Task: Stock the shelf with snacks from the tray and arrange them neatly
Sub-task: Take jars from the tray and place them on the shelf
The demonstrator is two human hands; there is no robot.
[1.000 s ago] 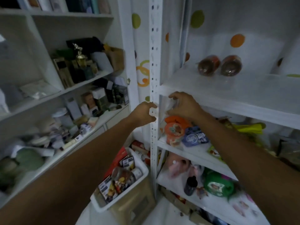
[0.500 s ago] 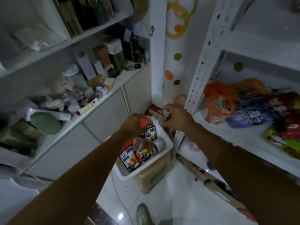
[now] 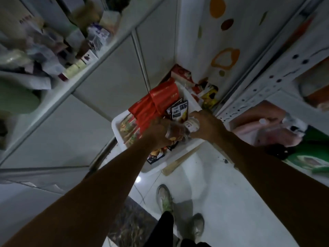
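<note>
Step in hand: pick from tray. Clear jar sits in white tray on floor, below shelf. L hand curled round jar body. R hand curled over labelled end, prob. gripping; blur hides fingertips. Red packs just behind. Rec.: lift w/ both hands, straight up, clear of rim, keep level, avoid dragging packs along

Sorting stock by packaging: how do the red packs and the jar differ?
The red packs are opaque, the jar clear, its contents showing. The packs are flat, the jar rounded. The left hand and right hand hold the jar; the packs lie unheld. Both are in the tray.
</note>
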